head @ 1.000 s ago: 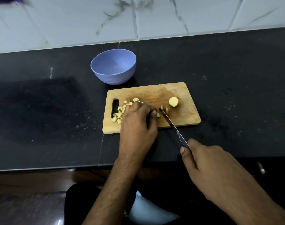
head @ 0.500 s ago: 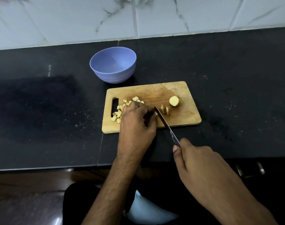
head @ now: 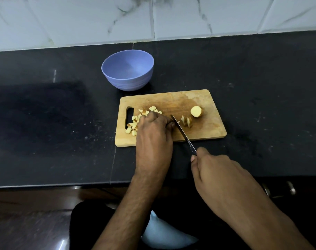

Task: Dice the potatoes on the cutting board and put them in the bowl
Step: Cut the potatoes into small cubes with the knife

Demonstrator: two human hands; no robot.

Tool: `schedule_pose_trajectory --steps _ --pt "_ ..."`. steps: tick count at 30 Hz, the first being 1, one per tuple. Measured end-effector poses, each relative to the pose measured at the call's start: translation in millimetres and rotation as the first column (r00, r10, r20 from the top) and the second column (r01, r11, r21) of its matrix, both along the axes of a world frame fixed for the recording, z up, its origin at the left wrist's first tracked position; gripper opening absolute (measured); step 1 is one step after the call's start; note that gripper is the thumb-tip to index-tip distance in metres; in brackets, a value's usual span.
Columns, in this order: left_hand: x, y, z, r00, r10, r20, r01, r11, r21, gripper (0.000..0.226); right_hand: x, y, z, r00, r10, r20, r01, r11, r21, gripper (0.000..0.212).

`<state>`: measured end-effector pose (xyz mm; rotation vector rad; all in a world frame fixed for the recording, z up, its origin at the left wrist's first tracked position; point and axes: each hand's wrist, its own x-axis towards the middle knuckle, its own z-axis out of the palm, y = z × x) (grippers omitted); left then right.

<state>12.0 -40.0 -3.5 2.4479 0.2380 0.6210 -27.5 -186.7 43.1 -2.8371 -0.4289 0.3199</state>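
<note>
A wooden cutting board [head: 205, 100] lies on the black counter. Several diced potato pieces [head: 133, 124] are heaped near its handle slot. My left hand [head: 153, 136] rests on the board with curled fingers, holding a potato piece that it mostly hides. My right hand [head: 220, 174] grips a knife [head: 182, 133] whose tip lies on the board just right of the left fingers. Cut slices [head: 186, 121] and a rounded potato end [head: 196, 111] sit to the right of the blade. The blue bowl [head: 127, 69] stands empty behind the board.
A white marble-tiled wall [head: 153, 18] rises behind the counter. The counter's front edge [head: 63, 184] runs below the board. Drawer handles [head: 290, 187] show at the lower right.
The knife has moved left, away from the slices and up against my left fingers. My right hand followed it to the left. The left hand stays in place.
</note>
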Motion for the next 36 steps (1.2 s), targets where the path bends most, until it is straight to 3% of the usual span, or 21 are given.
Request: schedule_pose_trajectory --steps 12,22,27,32,36 --pt "2.4 5.4 -1.8 0.993 0.09 0.075 -0.079 0.986 -0.149 0.01 17.4 -3.0 -5.6 0.999 0.044 0.008 -0.044 0.999 0.011 0.03" --pt "-2.2 1.8 0.2 0.998 -0.056 0.019 0.056 0.998 0.005 0.018 24.1 -16.6 -5.4 0.997 -0.056 -0.054 0.068 0.967 0.244 0.033" --pt "2.2 -8.5 4.9 0.996 0.006 -0.09 0.01 0.985 0.172 0.015 25.3 -17.0 -6.5 0.995 -0.071 -0.076 0.092 0.941 0.324 0.033" --pt "7.1 -4.0 2.9 0.981 0.173 -0.085 -0.163 0.98 0.117 0.009 23.4 -18.6 -8.3 0.993 -0.082 -0.086 0.108 0.924 0.368 0.032" --pt "7.0 -7.8 6.1 0.997 0.072 -0.026 -0.067 0.984 0.165 0.019 23.3 -19.4 -9.9 0.993 -0.094 -0.076 0.115 0.922 0.37 0.033"
